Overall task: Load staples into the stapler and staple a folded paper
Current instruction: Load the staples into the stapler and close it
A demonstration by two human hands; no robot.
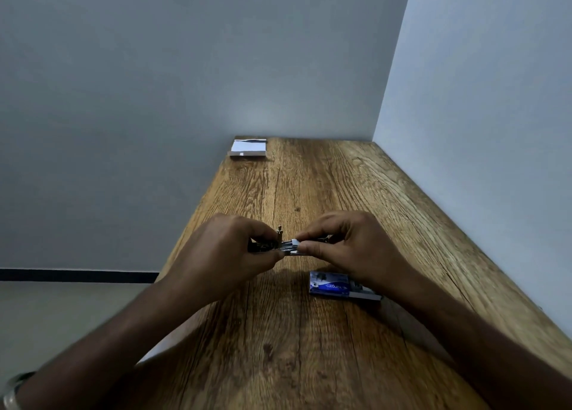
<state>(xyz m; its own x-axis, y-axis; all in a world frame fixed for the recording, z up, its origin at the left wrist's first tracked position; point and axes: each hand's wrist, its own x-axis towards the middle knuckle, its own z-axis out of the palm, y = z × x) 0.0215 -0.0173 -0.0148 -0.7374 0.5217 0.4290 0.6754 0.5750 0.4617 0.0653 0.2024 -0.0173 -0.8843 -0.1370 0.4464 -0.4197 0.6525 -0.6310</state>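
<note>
A small dark metal stapler [263, 246] is held just above the wooden table [309, 332], mostly hidden in my left hand [223, 251], with its pusher rod sticking up. My right hand [349, 245] pinches a short silver strip of staples [292, 246] at the stapler's open end. A blue staple box [335, 285], slid partly open, lies on the table under my right wrist. The folded white paper [249, 148] lies at the far left corner of the table.
Grey walls close the table's far end and right side. The table's left edge drops to a pale floor [62, 316] with a dark skirting line. A metal bracelet [12, 391] is on my left wrist.
</note>
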